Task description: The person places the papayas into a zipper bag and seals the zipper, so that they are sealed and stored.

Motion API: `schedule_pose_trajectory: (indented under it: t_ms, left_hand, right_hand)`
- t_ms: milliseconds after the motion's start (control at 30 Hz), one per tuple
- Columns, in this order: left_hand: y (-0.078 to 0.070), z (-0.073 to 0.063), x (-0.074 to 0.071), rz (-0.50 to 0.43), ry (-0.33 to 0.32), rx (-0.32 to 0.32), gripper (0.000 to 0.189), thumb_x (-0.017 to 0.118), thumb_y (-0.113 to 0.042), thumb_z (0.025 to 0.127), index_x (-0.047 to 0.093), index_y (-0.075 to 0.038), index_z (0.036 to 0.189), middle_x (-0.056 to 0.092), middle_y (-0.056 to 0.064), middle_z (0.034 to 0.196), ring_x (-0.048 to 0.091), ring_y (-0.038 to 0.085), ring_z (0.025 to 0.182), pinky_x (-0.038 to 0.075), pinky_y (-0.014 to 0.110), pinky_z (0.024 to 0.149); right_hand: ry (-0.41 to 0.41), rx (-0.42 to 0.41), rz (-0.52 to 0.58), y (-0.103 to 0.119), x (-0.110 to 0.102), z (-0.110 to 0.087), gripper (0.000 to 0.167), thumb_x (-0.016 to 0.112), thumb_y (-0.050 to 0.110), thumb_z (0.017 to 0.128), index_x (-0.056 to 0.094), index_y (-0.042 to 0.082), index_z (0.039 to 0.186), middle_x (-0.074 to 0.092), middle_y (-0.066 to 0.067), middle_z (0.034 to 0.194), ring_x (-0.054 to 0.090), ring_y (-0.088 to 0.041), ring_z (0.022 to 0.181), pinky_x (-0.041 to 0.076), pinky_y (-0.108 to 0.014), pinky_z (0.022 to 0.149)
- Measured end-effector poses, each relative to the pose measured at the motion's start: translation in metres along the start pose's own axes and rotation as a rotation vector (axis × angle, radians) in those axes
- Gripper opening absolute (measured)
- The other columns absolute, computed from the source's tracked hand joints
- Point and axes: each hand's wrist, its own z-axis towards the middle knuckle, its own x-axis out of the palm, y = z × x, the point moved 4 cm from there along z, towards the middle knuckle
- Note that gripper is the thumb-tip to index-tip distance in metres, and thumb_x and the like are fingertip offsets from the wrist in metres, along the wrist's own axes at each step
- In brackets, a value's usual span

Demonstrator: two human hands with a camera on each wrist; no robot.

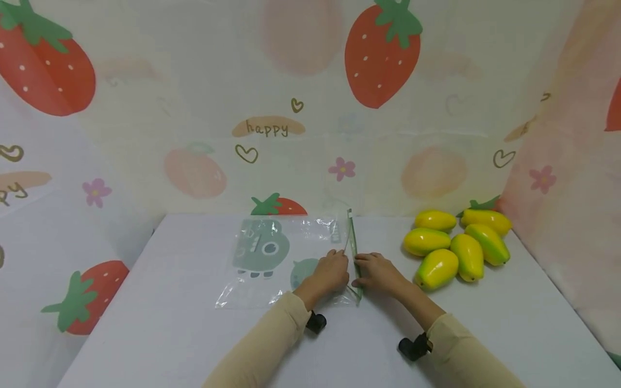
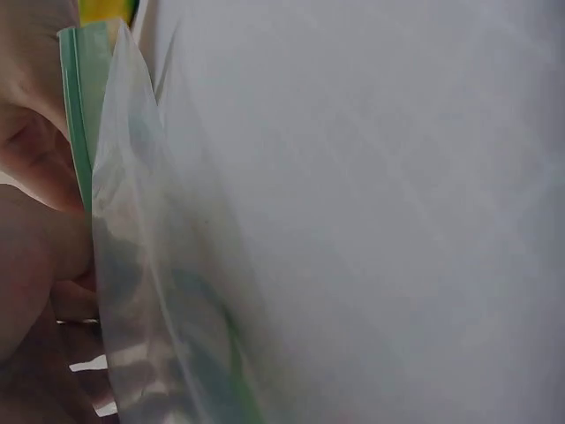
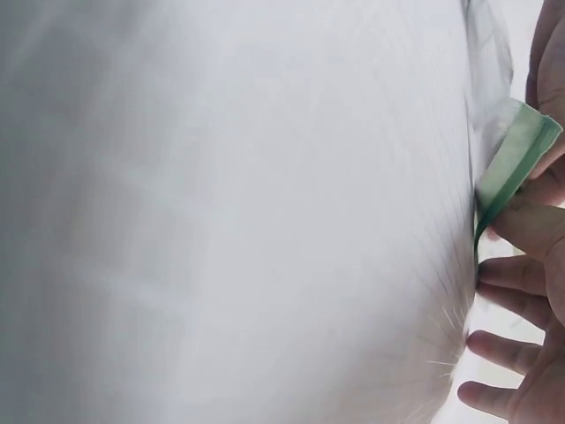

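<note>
A clear plastic zip bag (image 1: 262, 245) with green cartoon animal prints lies flat on the white table, its mouth facing right. Along that mouth runs a green zip strip (image 1: 352, 231), and the two sides stand slightly apart. My left hand (image 1: 330, 272) pinches the near side of the opening; in the left wrist view the thumb (image 2: 35, 265) lies against the plastic. From the right, my right hand (image 1: 378, 274) grips the green strip. The right wrist view has its thumb against the strip (image 3: 521, 150), with the other fingers spread below.
Several yellow-green mangoes (image 1: 467, 257) are grouped at the table's right side, just beyond my right hand. A printed cloth (image 1: 194, 86) with strawberries hangs behind the white table (image 1: 160, 302) and at both sides.
</note>
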Motion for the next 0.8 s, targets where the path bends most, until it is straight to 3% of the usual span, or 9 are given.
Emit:
schedule_pose_trajectory:
  t_ms: [167,300,400,533,800]
  left_hand:
    - [0.003,-0.007,-0.002,0.008,-0.025,0.004,0.037,0.065,-0.015,0.088,0.063,0.001,0.121,0.057,0.013,0.137,0.051,0.029,0.125,0.051,0.041,0.095]
    - [0.007,-0.014,-0.004,0.006,-0.071,-0.002,0.033,0.069,-0.018,0.086,0.067,0.002,0.112,0.061,0.013,0.125,0.057,0.028,0.111,0.053,0.039,0.088]
    - [0.009,-0.019,-0.007,0.001,-0.078,-0.015,0.035,0.075,-0.029,0.083,0.068,0.000,0.101,0.061,0.011,0.114,0.058,0.027,0.099,0.052,0.036,0.084]
    - [0.011,-0.023,-0.006,-0.015,-0.043,-0.036,0.047,0.080,-0.043,0.077,0.067,-0.001,0.095,0.057,0.010,0.107,0.057,0.025,0.097,0.051,0.034,0.084]
    - [0.010,-0.023,-0.002,0.005,-0.041,-0.003,0.060,0.080,-0.044,0.077,0.061,-0.002,0.116,0.058,0.009,0.108,0.055,0.026,0.094,0.051,0.036,0.079]
  right_hand:
    - [0.005,-0.018,-0.020,0.000,0.002,0.002,0.059,0.077,0.032,0.082,0.061,-0.003,0.127,0.058,-0.018,0.135,0.052,-0.041,0.124,0.044,-0.057,0.101]
    - [0.014,-0.016,-0.044,0.000,0.002,0.003,0.059,0.077,0.032,0.082,0.061,-0.003,0.126,0.058,-0.017,0.136,0.052,-0.041,0.124,0.045,-0.056,0.101]
    - [0.020,-0.015,-0.057,0.001,0.000,0.003,0.059,0.077,0.032,0.082,0.061,-0.003,0.126,0.057,-0.017,0.137,0.051,-0.041,0.125,0.044,-0.056,0.101]
    - [0.020,-0.021,-0.065,0.001,-0.001,0.003,0.059,0.077,0.033,0.082,0.061,-0.004,0.126,0.057,-0.017,0.137,0.051,-0.041,0.125,0.045,-0.056,0.100]
    - [0.019,-0.021,-0.040,0.001,-0.001,0.002,0.060,0.076,0.033,0.083,0.060,-0.005,0.127,0.056,-0.018,0.138,0.050,-0.042,0.126,0.044,-0.056,0.102]
